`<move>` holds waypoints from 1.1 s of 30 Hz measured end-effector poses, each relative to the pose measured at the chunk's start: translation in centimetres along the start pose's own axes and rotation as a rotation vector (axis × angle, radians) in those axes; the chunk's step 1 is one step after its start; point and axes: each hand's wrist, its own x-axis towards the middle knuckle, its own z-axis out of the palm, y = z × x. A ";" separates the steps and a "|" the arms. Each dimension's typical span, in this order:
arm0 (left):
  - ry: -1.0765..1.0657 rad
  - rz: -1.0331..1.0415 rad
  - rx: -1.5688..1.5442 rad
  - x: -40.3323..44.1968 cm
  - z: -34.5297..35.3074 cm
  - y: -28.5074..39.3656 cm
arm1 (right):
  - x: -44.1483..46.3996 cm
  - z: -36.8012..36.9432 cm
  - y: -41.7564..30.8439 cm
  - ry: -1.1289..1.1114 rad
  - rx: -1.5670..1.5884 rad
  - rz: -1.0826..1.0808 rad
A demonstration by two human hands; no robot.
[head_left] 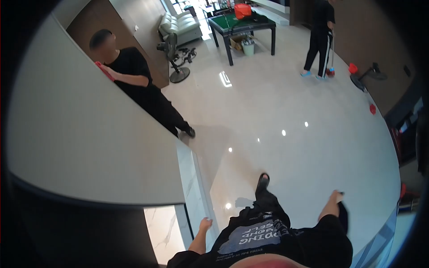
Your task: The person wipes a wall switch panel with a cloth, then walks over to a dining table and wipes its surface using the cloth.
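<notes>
My left hand [205,223] hangs low beside a white panel edge [192,174], its fingers loosely curled with nothing seen in them. Out to the right, over the floor, is my right hand [336,195]. A small dark thing [341,193] shows at its fingertips; I cannot tell whether the hand holds it or it lies behind. My black shirt [254,234] with printed lettering fills the bottom middle. One foot in a dark slipper [264,179] is forward on the glossy pale floor [250,116].
At the left, a person [134,71] holds a red cloth [103,70] against a large pale panel [89,134]. Another person [319,35] stands with a broom [330,71]. Fans [180,75], a green-topped table [223,21] and a sofa [181,26] stand farther off.
</notes>
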 end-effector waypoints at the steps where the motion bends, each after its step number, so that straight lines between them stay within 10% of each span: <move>1: 0.107 -0.055 -0.092 1.3 -1.4 3.1 | -2.3 6.5 -1.0 -0.165 0.487 0.022; 2: 0.201 -0.122 -0.178 1.4 -2.3 5.6 | -0.5 18.8 2.7 -0.115 0.232 -0.572; 5: 0.237 -0.071 -0.186 7.7 -1.2 11.6 | -16.6 23.3 -10.1 -0.941 0.494 -0.005; 10: -0.018 0.020 -0.669 15.6 -5.3 36.6 | -29.6 13.6 -36.9 -1.545 0.288 -0.059; 14: -0.381 0.099 -1.381 22.4 -10.5 53.9 | -31.3 15.4 -49.7 -1.689 0.353 -0.217; 17: -0.671 0.647 -1.654 27.1 -17.7 66.6 | -30.9 19.7 -59.2 -1.816 0.522 -0.555; 20: -0.769 0.709 -2.007 29.9 -23.7 77.4 | -30.8 21.6 -68.3 -1.746 0.620 -0.426; 26: -0.777 0.732 -1.390 38.9 -25.6 89.1 | -26.6 29.4 -80.8 -1.574 0.574 -0.222; 28: -0.394 0.847 -0.508 39.8 -28.2 95.8 | -24.0 34.2 -84.4 -1.519 0.522 -0.147; 33: -0.189 1.023 -0.333 48.1 -32.6 102.2 | -24.6 43.6 -94.6 -1.426 0.381 -0.060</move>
